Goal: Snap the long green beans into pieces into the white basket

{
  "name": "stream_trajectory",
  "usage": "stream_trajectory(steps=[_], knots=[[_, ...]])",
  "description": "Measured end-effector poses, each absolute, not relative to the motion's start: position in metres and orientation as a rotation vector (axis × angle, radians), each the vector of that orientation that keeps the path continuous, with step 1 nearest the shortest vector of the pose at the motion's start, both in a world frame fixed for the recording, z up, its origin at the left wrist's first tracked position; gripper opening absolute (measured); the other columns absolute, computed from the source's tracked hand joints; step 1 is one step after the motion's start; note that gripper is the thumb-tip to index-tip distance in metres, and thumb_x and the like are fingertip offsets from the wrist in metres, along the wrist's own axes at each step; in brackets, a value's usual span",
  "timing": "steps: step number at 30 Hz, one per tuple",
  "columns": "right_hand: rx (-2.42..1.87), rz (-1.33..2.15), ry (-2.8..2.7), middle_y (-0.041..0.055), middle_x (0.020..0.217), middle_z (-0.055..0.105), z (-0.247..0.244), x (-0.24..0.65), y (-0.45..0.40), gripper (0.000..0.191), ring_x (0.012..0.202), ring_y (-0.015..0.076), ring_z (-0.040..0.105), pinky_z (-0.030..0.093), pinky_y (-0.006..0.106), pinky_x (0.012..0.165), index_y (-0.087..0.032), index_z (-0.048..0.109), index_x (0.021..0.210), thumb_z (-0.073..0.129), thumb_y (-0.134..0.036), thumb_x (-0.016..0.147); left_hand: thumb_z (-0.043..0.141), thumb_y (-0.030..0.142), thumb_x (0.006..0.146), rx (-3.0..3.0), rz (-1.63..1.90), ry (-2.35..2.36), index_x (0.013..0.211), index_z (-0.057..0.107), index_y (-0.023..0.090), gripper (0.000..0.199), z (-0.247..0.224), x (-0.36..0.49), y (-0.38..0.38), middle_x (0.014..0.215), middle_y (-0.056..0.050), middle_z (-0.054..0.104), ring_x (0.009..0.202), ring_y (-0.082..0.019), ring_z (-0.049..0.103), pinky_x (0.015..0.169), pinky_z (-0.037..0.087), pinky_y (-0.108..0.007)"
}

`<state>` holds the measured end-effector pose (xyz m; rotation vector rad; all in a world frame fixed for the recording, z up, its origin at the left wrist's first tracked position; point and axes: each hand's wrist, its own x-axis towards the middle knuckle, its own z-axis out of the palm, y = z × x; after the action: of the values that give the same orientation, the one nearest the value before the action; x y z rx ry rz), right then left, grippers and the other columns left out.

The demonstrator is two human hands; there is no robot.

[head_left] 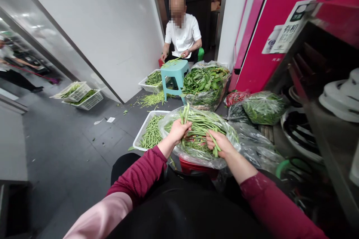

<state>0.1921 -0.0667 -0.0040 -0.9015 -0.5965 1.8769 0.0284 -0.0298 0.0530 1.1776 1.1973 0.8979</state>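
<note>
My left hand [179, 130] is closed around a small bunch of green beans [185, 114] that stick up above the fist. My right hand [220, 142] grips several more green beans [214, 143], their ends pointing down past the fingers. Both hands are over a clear plastic bag [234, 134] that lies wide and holds many long beans [202, 121]. Under the bag shows part of a red container [196, 166]. Left of the bag, a white basket [137, 143] holds short pieces of bean [153, 130].
A co-worker [183, 31] in white sits behind a light blue stool [175, 67], handling stems. A bag of leafy greens [206, 78] and a greens basket [144, 84] flank it. White baskets [89, 101] stand at left. At right is a metal shelf [316, 127]. Another person [8, 59] is far left.
</note>
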Motion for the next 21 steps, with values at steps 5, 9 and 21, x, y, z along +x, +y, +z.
stream_trajectory(steps=[5,9,21], knots=[[-1.253,1.49,-0.412,-0.0076,0.041,0.035,-0.016,0.19,-0.05,0.026,0.031,0.0048,0.03,0.025,0.018,0.031,-0.018,0.041,0.059,0.057,-0.031,0.075,0.062,0.034,0.067,1.436,0.887,1.202,0.067,0.052,0.013,0.022,0.063,0.046,-0.051,0.053,0.003,0.054,0.043,-0.005,0.044,0.042,0.033,-0.017],[-1.124,1.793,-0.467,-0.003,0.047,0.047,-0.013,0.192,-0.053,0.024,0.036,0.0077,0.042,0.037,0.021,0.035,-0.017,0.046,0.064,0.058,-0.035,0.075,0.059,0.039,0.068,1.346,0.727,1.164,0.067,0.05,0.014,0.026,0.059,0.054,-0.052,0.048,0.005,0.05,0.033,-0.003,0.033,0.035,0.025,-0.018],[-1.128,1.643,-0.731,-0.0083,0.044,0.04,-0.017,0.175,-0.063,0.032,0.033,0.0062,0.034,0.031,0.02,0.035,-0.02,0.042,0.068,0.06,-0.045,0.069,0.057,0.017,0.066,1.629,0.693,1.494,0.066,0.059,0.013,0.004,0.007,0.071,-0.022,0.055,0.003,0.054,0.05,-0.007,0.044,0.051,0.036,-0.02]])
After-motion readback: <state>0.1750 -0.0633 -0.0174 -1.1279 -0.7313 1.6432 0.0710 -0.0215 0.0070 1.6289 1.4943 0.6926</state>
